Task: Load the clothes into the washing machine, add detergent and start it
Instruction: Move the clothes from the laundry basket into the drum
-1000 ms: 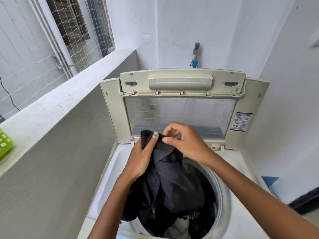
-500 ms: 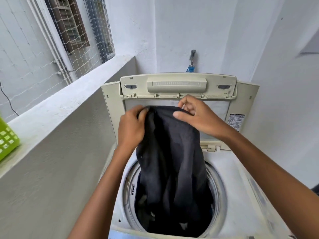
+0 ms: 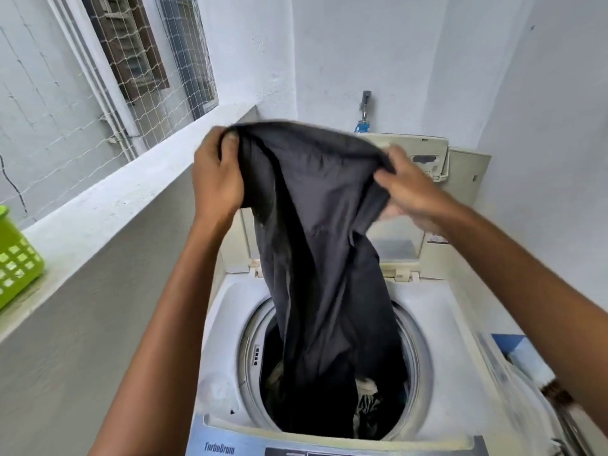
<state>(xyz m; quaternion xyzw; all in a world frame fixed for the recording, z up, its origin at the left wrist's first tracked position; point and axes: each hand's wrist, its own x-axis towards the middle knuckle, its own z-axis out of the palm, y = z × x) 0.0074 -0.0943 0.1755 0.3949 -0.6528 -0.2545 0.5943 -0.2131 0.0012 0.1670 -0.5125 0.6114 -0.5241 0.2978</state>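
— From the head camera, what do you count?

— One washing machine (image 3: 227, 327), lid (image 3: 460, 179) standing up at the far side. One dark garment (image 3: 316, 225) in my two hands. One green basket (image 3: 16, 258) on the ledge (image 3: 108, 199) at the far left. One tap (image 3: 365, 103) on the far wall. More clothes lie in the drum (image 3: 418, 357), tangled, so I cannot count them.

— Your left hand?

— My left hand (image 3: 215, 176) is closed in a fist on the garment's top edge, at its left corner, fingers curled over the cloth.

— And the right?

— My right hand (image 3: 404, 189) pinches the same edge at its right corner, thumb against fingers, the cloth bunched between them. The hands are well apart, so the edge stretches between them.

— Where is the garment?

— Held high over the machine, in front of the lid. It hangs straight down, and its lower end reaches into the drum among the other clothes.
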